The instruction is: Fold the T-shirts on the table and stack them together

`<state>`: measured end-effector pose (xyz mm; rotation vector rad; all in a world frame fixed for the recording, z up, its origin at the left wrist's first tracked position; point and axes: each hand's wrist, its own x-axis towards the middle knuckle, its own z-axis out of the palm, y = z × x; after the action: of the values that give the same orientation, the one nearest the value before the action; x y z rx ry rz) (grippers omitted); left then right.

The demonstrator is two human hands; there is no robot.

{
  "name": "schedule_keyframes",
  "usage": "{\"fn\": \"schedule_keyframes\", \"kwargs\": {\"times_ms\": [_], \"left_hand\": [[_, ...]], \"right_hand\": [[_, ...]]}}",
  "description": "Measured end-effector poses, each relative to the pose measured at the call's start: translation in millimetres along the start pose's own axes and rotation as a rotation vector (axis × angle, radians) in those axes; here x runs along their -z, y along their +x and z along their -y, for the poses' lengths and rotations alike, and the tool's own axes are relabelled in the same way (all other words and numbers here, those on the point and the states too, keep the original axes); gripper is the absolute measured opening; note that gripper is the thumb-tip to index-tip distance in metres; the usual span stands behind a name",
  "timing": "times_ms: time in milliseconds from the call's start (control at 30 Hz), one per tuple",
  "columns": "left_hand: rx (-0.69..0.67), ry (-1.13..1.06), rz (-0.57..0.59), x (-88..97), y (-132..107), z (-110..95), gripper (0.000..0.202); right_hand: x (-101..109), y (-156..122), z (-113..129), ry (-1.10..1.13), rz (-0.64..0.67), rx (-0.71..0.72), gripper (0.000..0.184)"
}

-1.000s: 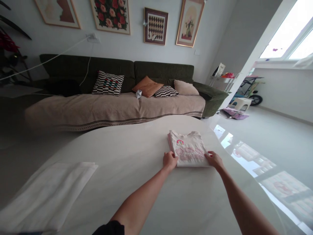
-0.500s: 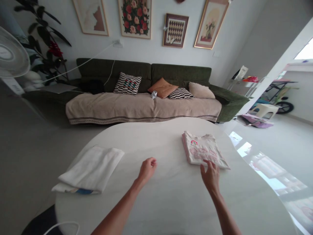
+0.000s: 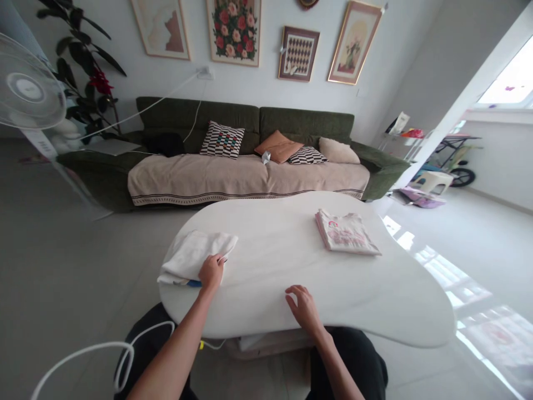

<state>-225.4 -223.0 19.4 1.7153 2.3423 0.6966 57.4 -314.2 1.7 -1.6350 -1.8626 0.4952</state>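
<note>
- While the left grip (image 3: 212,272) lies palm down on a folded white cloth (image 3: 194,255), its fingers bend over the cloth; whether they pinch the fabric cannot be told.
- Cloth: at the left end of the white table (image 3: 283,261), slightly overhanging the edge, with a blue mark showing at its near fold.
- Right grip (image 3: 302,308): open, fingers spread and gently bent, holding nothing, at the table's near edge.
- Folded T-shirt (image 3: 345,232): flat on the right part of the table, pink print facing up, well apart from both grips.
- Beyond the table: a green sofa (image 3: 303,122) under a beige throw (image 3: 200,178), with a checked cushion (image 3: 222,140) on it.
- Far left: a standing fan (image 3: 27,83).
- Near the left arm: a looped white cable (image 3: 100,347).
</note>
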Motion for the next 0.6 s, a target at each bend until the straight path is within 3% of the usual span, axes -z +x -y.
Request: {"fn": "schedule_keyframes", "kwargs": {"times_ms": [233, 333, 400, 467, 533, 600], "left_hand": [[0.055, -0.137, -0.160, 25.3, 0, -16, 0.024], [0.002, -0.254, -0.310, 47.0, -9, -45, 0.027], [-0.119, -0.441, -0.384, 59.4, -22, -72, 0.025], [-0.289, -0.632, -0.269, 63.7, -43, -99, 0.019], [-0.452, -0.746, 0.045, 57.4, -67, -116, 0.013], [-0.582, -0.770, 0.411, 42.5, -91, -120, 0.013]], "right_hand": [[6, -19, 8, 0.069, 0.014, 0.018, 0.018], [2, -19, 16, 0.179, 0.020, 0.020, 0.018], [1, -13, 25, 0.322, 0.026, -0.026, 0.021], [1, -2, 36, 0.565, 0.039, -0.149, 0.032], [2, 9, 44, 0.882, 0.053, -0.318, 0.045], [3, 16, 46, 1.122, 0.043, -0.471, 0.050]]}}
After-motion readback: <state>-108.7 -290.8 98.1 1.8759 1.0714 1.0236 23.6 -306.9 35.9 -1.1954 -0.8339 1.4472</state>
